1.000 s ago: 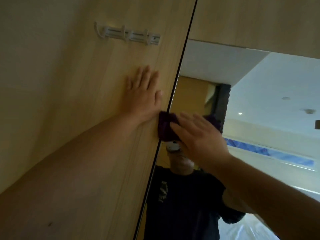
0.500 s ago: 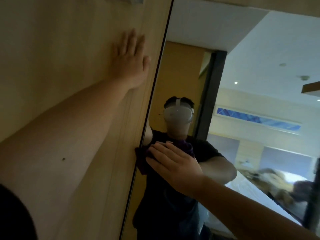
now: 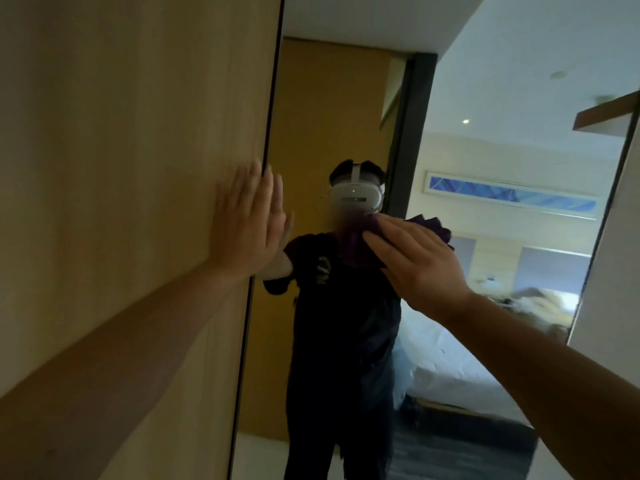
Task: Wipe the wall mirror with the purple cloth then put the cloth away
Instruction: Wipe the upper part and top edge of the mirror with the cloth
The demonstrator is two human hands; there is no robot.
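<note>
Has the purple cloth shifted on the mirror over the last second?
Yes. The purple cloth, pressed under the right hand, was at the mirror's left edge; now it sits well to the right of that edge, out on the glass.

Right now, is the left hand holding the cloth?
No, the left hand lies flat on the wood panel; the right hand presses the cloth.

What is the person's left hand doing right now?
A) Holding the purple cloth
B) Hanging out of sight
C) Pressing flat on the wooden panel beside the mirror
C: the left hand lies open-palmed on the wooden panel, while the right hand presses the purple cloth to the mirror.
</note>
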